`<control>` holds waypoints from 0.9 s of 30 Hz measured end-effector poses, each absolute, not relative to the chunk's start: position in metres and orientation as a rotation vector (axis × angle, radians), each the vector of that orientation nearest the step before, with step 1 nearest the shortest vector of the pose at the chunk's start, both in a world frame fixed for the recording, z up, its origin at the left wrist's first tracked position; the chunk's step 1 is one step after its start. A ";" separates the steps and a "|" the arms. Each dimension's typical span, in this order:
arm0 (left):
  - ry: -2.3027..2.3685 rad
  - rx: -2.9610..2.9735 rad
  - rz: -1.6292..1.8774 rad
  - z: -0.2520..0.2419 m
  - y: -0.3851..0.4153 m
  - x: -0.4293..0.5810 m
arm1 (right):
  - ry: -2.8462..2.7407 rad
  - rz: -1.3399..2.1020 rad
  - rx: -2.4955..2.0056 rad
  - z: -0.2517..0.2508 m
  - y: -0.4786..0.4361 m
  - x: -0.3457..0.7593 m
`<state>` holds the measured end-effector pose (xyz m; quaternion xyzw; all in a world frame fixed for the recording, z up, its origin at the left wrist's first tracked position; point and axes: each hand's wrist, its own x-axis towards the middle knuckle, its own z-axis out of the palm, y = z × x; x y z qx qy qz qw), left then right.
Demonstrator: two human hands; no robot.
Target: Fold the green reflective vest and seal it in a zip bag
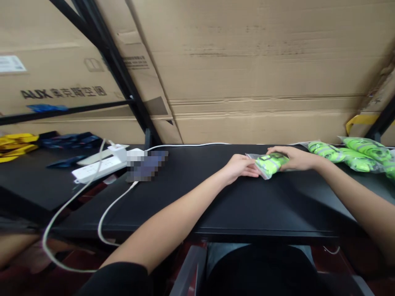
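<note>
Head view, and here we go: I've got the bagged neon-green packet (269, 165) between both hands on the black surface (247, 209). The left hand (240, 167) comes in at the packet's left end, its fingers (250, 171) laid out flat and together, tips on the clear plastic, and I can't tell whether they're actually clenching. The right hand (294, 159) sits over the packet's top, its fingers (277, 152) curled down and grasping it. It reads as light and soft in a slick bag that could slide, so the firm spot looks like the padded middle, not the loose film corner. Just right of the packet, more green packets (361, 155) lie heaped. Well left of it sit a white power strip (98, 169) and a pixelated object (145, 165), with a white cable (115, 209) looping off the surface. Behind it, cardboard boxes (247, 61) lean against a black steel shelf upright (123, 78).
</note>
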<state>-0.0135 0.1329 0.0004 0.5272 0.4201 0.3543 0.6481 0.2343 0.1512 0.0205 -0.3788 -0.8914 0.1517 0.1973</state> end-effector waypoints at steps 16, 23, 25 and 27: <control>0.812 1.400 1.192 -0.011 0.130 -0.014 | -2.173 0.212 -0.871 -0.007 0.129 0.190; 0.733 1.810 1.295 -0.009 0.122 -0.022 | -2.117 0.338 -0.829 -0.003 0.120 0.186; 0.745 1.883 1.286 -0.008 0.123 -0.023 | -2.134 0.262 -0.851 0.001 0.116 0.182; 0.748 1.917 1.280 -0.007 0.123 -0.022 | -2.095 0.209 -0.889 0.004 0.113 0.177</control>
